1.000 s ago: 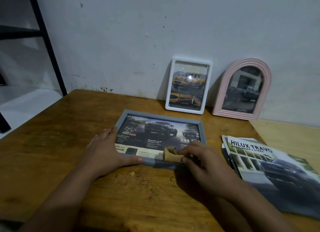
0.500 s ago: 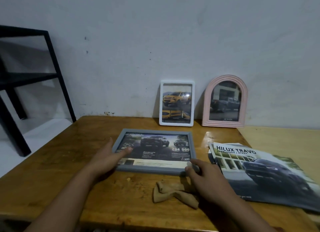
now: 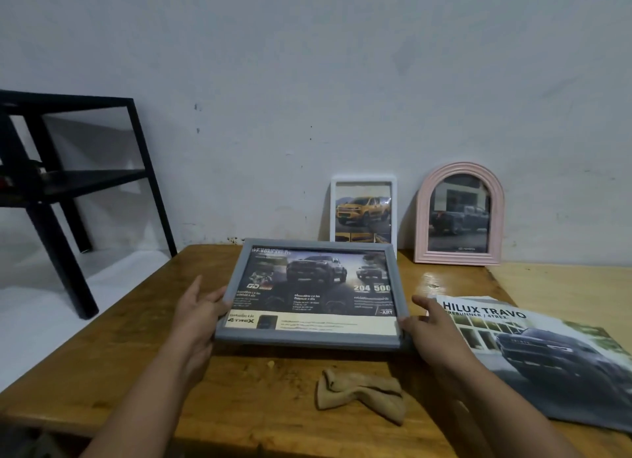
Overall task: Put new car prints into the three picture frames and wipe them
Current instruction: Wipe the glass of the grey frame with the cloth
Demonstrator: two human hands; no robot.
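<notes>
A grey picture frame [image 3: 309,344] with a dark car print is lifted off the wooden table [image 3: 130,348], tilted toward me. My left hand [image 3: 198,315] grips its left edge and my right hand [image 3: 432,331] grips its lower right corner. A tan wiping cloth [image 3: 362,394] lies crumpled on the table below the frame, untouched. A white frame [image 3: 363,180] with a yellow car print and a pink arched frame [image 3: 460,260] with a grey car print lean upright against the wall behind.
A car brochure [image 3: 547,358] lies flat at the right, over a lighter wooden board [image 3: 564,283]. A black metal shelf [image 3: 68,180] stands on the floor at the left, beyond the table's edge. The wall runs along the table's far side.
My right hand let go of the cloth, which now lies on the table. Both hands took the grey frame by its sides and raised it from the tabletop.
</notes>
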